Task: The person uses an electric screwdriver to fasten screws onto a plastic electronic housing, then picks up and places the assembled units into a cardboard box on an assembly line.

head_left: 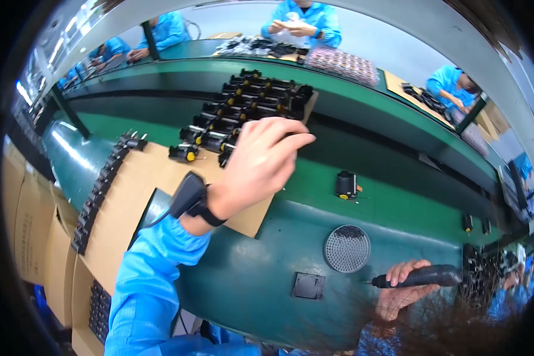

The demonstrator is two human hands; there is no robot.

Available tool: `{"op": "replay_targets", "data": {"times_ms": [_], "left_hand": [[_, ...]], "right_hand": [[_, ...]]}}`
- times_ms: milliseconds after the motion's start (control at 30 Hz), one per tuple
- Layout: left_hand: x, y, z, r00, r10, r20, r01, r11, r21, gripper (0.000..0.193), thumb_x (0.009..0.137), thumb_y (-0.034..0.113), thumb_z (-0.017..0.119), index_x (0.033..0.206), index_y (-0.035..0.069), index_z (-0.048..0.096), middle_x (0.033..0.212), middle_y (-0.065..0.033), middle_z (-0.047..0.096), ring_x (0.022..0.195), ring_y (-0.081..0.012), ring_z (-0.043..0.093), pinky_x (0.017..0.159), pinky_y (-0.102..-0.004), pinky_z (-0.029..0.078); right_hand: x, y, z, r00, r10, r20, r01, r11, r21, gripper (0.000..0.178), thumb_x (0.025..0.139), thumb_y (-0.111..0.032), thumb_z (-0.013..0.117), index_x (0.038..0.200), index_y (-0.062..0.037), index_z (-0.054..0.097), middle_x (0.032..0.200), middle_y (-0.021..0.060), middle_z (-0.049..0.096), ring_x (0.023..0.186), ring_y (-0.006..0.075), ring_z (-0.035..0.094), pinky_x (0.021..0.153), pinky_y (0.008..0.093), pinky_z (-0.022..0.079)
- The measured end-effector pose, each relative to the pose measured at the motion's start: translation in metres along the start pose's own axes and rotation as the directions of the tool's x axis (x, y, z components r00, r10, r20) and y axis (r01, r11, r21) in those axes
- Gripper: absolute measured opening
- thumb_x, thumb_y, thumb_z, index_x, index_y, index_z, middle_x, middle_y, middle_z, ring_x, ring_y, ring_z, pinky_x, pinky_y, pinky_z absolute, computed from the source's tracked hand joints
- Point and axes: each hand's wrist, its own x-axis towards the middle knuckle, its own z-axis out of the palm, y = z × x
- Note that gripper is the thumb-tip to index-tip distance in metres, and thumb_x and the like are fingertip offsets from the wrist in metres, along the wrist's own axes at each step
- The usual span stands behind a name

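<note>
The left hand (264, 160), with a bulky black strapped device (190, 196) at its wrist, is over the near end of the rows of black box-shaped units with yellow round parts (249, 98). Its fingers are half curled; whether they grasp anything cannot be told. Those rows stand at the far end of a flat tan cardboard sheet (142, 172), and a slanting line of small black parts (104, 187) runs along the sheet's left edge.

At the near right, the right hand (403, 291) has its fingers wrapped around a black cylindrical power screwdriver (424, 276), whose tip points left, above the glossy dark green tabletop (237, 285).

Left of that tip lie a round grey dish full of holes (338, 256), with small dark pieces (351, 232) gathered at its far side, and, nearer, a flat square black plate (308, 286). A single black unit with a yellow part (346, 184) stands beyond the dish, well apart from the rows. On the far side, a person in a blue jacket (332, 26) holds a whitish thing in both hands.
</note>
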Motion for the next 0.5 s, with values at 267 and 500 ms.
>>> {"op": "replay_targets", "data": {"times_ms": [267,500], "left_hand": [[-0.036,0.029,0.063,0.949,0.006,0.316,0.077,0.966,-0.247,0.045,0.084,0.002,0.065,0.128,0.008,0.062,0.125,-0.0099,0.06,0.117,-0.0317,0.056,0.098,-0.0435,0.044],[-0.003,0.022,0.117,0.906,0.156,0.393,-0.139,0.988,-0.073,0.064,0.077,-0.002,0.069,0.137,0.012,0.057,0.151,-0.0072,0.048,0.142,-0.029,0.044,0.102,-0.0442,0.044]], "right_hand": [[-0.003,0.0,-0.028,0.99,-0.016,0.142,0.003,0.996,0.093,0.069,0.099,-0.077,0.038,0.107,-0.0091,0.05,0.067,0.0001,0.048,0.046,0.0087,0.047,0.043,0.022,0.042],[-0.001,-0.003,0.006,0.999,0.038,0.03,-0.042,0.992,0.121,0.074,0.097,-0.081,0.037,0.108,-0.0088,0.049,0.068,0.0021,0.048,0.048,0.0135,0.045,0.045,0.0273,0.039]]}}
